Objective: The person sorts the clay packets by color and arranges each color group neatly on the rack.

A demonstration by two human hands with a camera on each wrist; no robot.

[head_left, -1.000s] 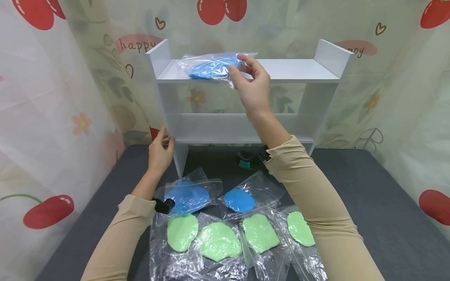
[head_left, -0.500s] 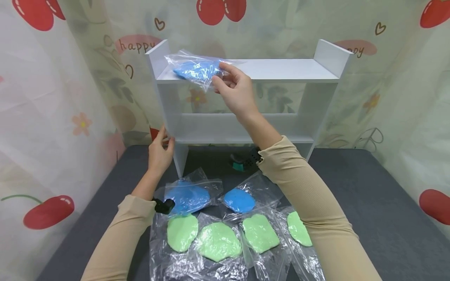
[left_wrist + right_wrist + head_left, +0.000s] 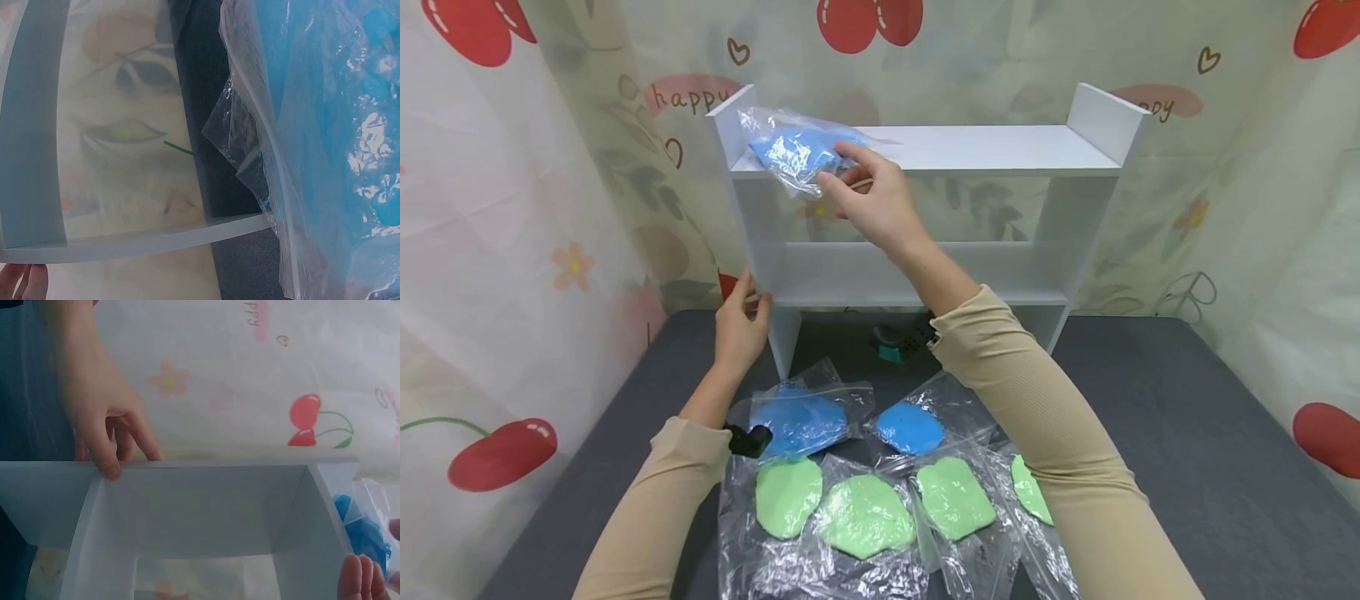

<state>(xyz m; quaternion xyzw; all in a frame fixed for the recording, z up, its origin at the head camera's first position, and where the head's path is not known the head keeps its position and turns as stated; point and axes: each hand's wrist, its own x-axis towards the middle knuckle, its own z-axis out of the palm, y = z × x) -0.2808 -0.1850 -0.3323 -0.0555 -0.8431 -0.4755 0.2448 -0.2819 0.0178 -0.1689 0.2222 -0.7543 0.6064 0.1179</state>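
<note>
My right hand (image 3: 880,200) pinches one edge of a clear plastic bag with a blue slab (image 3: 793,150) inside. The bag is tilted over the left end of the top board of a white shelf (image 3: 985,150); I cannot tell whether it touches the board. Lower down, my left hand (image 3: 741,329) holds the shelf's left side panel. In the right wrist view, that left hand (image 3: 103,412) has its thumb over the panel's front edge and its fingers on the outer side. Fingertips of it show in the left wrist view, below a shelf edge (image 3: 144,245).
Two bags with blue slabs (image 3: 801,417) lie in front of the shelf on the dark table (image 3: 1150,417). Nearer are several bags with green slabs (image 3: 868,517). Printed curtains (image 3: 572,167) hang behind and at the sides. A cable (image 3: 1195,292) shows at the right.
My right hand has moved left along the top board with the bagged blue slab, which now tilts more. The left hand stays on the side panel.
</note>
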